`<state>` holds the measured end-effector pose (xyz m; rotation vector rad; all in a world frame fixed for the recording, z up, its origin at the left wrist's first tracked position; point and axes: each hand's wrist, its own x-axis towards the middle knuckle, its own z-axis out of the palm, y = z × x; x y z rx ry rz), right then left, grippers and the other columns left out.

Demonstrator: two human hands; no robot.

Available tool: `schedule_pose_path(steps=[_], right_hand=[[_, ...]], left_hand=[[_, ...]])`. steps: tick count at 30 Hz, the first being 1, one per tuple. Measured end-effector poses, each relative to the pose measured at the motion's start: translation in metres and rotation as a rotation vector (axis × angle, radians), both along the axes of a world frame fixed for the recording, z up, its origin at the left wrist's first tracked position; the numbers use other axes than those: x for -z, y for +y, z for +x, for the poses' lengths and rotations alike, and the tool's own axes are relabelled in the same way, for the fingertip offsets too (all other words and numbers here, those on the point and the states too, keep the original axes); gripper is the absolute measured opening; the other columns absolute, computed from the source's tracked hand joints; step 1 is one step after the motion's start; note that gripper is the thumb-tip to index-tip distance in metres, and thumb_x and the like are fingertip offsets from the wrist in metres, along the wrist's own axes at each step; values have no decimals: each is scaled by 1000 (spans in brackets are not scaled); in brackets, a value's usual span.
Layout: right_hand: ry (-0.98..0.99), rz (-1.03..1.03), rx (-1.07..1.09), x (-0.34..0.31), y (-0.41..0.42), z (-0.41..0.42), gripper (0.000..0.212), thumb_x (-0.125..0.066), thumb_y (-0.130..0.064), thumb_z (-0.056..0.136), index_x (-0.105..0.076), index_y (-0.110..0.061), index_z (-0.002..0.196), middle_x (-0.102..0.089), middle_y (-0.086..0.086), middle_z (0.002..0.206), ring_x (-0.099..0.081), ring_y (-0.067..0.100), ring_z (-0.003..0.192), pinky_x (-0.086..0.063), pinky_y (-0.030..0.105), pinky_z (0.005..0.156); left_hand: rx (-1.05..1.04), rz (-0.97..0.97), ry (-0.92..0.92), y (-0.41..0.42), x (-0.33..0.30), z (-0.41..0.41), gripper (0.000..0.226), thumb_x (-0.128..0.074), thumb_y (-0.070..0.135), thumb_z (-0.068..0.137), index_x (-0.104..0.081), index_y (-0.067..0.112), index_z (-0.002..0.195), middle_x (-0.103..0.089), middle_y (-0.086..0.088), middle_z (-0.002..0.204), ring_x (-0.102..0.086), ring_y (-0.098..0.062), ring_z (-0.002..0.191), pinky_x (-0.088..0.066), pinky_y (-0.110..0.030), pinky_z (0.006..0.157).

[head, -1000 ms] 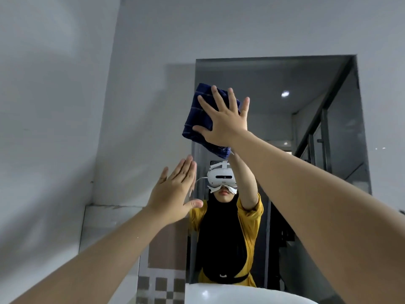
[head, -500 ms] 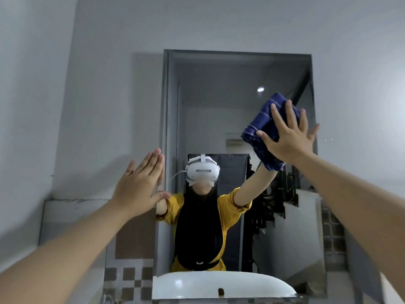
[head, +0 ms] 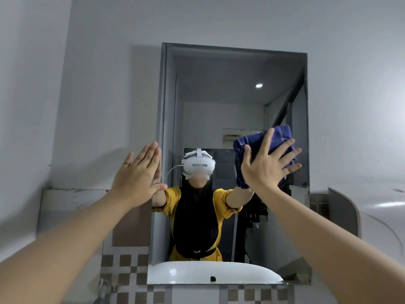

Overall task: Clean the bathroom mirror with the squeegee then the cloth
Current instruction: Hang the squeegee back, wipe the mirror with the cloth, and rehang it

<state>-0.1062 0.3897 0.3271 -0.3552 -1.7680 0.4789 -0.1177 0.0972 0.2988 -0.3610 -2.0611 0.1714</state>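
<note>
The mirror (head: 219,119) hangs on the grey wall (head: 109,84) straight ahead of us, and the blue cloth (head: 263,148) sits against its glass at about three o'clock, close to the right edge. Our right hand (head: 266,166) lies flat over the cloth with the fingers (head: 285,151) spread wide, so the cloth is pinned under the palm rather than pinched (no grip around it that we can see). Our left hand (head: 137,176) is at nine o'clock, open, fingers straight and held together with the thumb out. It sits beside the mirror's left edge, on the wall or just off it; we cannot tell whether it touches. The squeegee is nowhere in view, so we judge that we are in the cloth stage.

At six o'clock the white sink (head: 210,273) shows in the lower part of the glass, with checkered tiles (head: 125,268) below and to the left of it.

What could go wrong: with only flat pressure holding it, the cloth could slide out from under the palm if we ease off, and drop toward the sink. Bare fingertips overhang the cloth's edge, so a wide sweep may leave fresh smears on the glass. Wiping past the right edge could bunch the cloth, and the mirror's corners may stay unwiped.
</note>
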Motion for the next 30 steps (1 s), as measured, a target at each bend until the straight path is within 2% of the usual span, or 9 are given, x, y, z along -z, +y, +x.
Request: schedule_pose_path(steps=[5,8,10,12,20,24,27,30], right_hand=[[1,264,-60,-8,-67,-5,82,-29,-73,83,-1,-33,149,11,25,155,15,50,138,8,68,104],[-7,383,-86,-18,-95,-7,83,-31,-74,82,-2,-34,149,11,22,156,15,47,139,8,66,106],[-6,482,-106,-22,-110,-10,83,-32,-74,82,-3,-34,149,10,21,156,15,45,140,8,65,107],[-6,573,-106,-24,-124,-14,84,-34,-75,81,-5,-34,149,8,20,157,13,44,141,6,65,108],[14,839,-117,-15,-148,-23,84,-39,-74,80,-10,-35,149,1,16,158,8,39,143,4,61,110],[12,904,-114,-13,-142,-22,82,-37,-74,80,-11,-36,148,0,15,159,7,38,144,6,59,110],[20,962,-95,-7,-126,-22,82,-37,-75,79,-13,-37,148,-2,14,159,3,37,144,4,59,111],[22,981,-77,2,-102,-18,83,-37,-76,78,-15,-37,148,-5,14,159,0,37,145,0,59,111]], left_hand=[[66,13,-6,-6,26,0,87,-21,70,85,10,15,145,18,-2,152,13,-20,141,7,-39,111],[99,2,-29,-13,44,-1,89,-42,62,85,3,16,145,7,-2,154,3,-22,142,1,-41,110],[106,-8,-32,-18,55,-2,98,-63,56,74,-12,11,146,-11,-7,153,-13,-24,140,-13,-46,107],[84,-22,-22,-23,66,-4,100,-69,55,67,-26,8,143,-24,-9,150,-24,-25,136,-22,-48,103],[123,-7,72,-23,93,-12,74,-63,44,78,-38,8,138,-34,-8,146,-36,-21,132,-27,-44,105],[134,-1,71,-23,101,-14,72,-54,46,81,-35,8,139,-31,-8,147,-33,-22,134,-27,-44,106],[150,-16,50,-23,104,-19,69,-49,46,85,-33,9,141,-30,-8,148,-31,-21,136,-33,-47,106],[159,-21,67,-23,104,-22,65,-38,47,88,-33,10,141,-30,-7,149,-28,-21,137,-29,-48,107]])
